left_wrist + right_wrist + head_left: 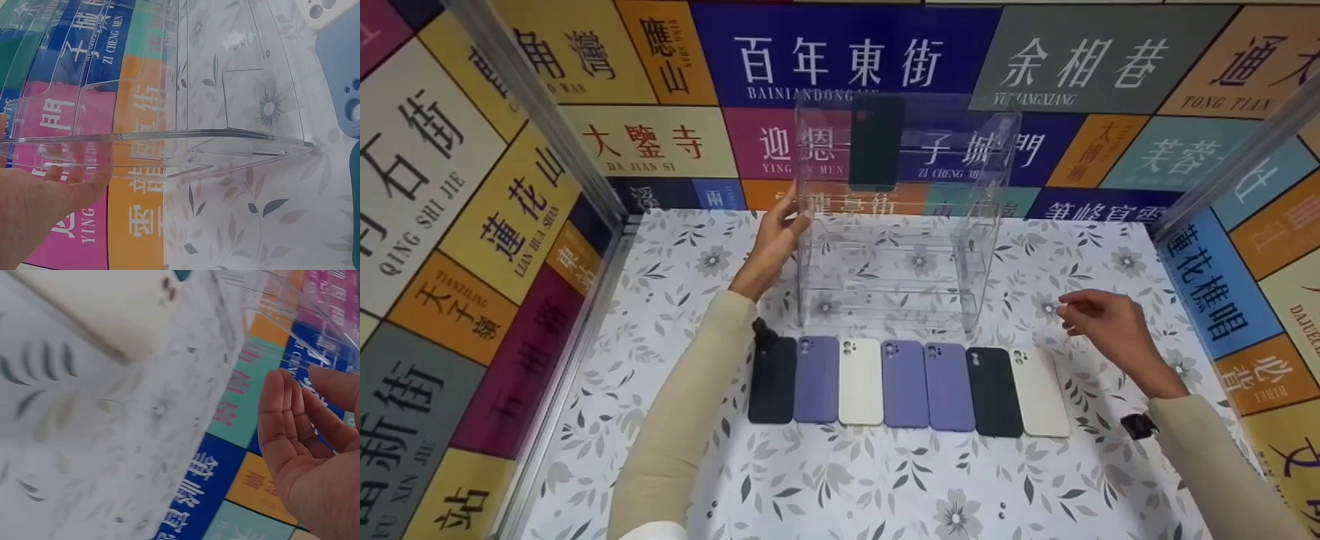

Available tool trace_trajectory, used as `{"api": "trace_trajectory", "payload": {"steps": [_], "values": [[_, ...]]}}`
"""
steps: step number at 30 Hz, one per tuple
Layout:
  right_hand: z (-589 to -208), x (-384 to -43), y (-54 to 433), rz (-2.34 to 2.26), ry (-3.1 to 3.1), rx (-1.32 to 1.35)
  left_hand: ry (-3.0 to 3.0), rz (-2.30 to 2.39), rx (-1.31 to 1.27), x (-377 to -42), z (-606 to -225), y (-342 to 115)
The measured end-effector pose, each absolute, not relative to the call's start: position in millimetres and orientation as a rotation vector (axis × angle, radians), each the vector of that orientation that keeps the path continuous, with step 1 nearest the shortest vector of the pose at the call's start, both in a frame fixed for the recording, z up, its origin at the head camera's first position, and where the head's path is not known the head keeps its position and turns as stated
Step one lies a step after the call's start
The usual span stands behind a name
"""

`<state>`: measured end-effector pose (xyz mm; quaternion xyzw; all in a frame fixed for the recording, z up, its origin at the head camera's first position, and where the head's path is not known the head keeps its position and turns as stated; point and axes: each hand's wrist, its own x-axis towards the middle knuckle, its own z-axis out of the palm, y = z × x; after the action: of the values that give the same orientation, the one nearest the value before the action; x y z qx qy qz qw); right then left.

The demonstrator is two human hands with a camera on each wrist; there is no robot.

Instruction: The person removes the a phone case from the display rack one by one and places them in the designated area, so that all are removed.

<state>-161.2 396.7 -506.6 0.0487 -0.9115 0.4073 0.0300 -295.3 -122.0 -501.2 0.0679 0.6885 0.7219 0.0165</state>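
A clear plastic display rack (885,281) with stepped tiers stands at the back of the table. My left hand (776,244) holds its left side wall; in the left wrist view the fingers (84,174) show at the transparent panel. On the rack's top tier a dark green phone case (876,142) leans upright. My right hand (1110,326) hovers empty to the right of the rack, its fingers loosely bent. Closest to it is a cream phone case (1039,391), at the right end of a row lying before the rack.
The row also holds dark green (995,391), purple (906,384) and another cream case (860,381), several cases side by side. Floral cloth covers the table (840,487). Printed panels (847,52) close off the back and both sides, with metal posts (555,127) at the corners.
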Motion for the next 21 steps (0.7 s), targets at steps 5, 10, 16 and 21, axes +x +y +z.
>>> {"api": "trace_trajectory", "payload": {"steps": [5,10,16,21], "values": [[-478,-179,384,1.230,-2.769,0.166,2.152,2.234,0.213,-297,-500,-121],[-457,-198,370,1.334,-2.706,0.141,2.165,2.221,0.202,-296,-501,-123],[-433,-214,347,1.530,-2.568,0.173,2.151,2.225,0.205,-296,-502,-123],[-417,-225,323,1.571,-2.500,0.260,2.148,2.216,0.195,-296,-502,-122]]}}
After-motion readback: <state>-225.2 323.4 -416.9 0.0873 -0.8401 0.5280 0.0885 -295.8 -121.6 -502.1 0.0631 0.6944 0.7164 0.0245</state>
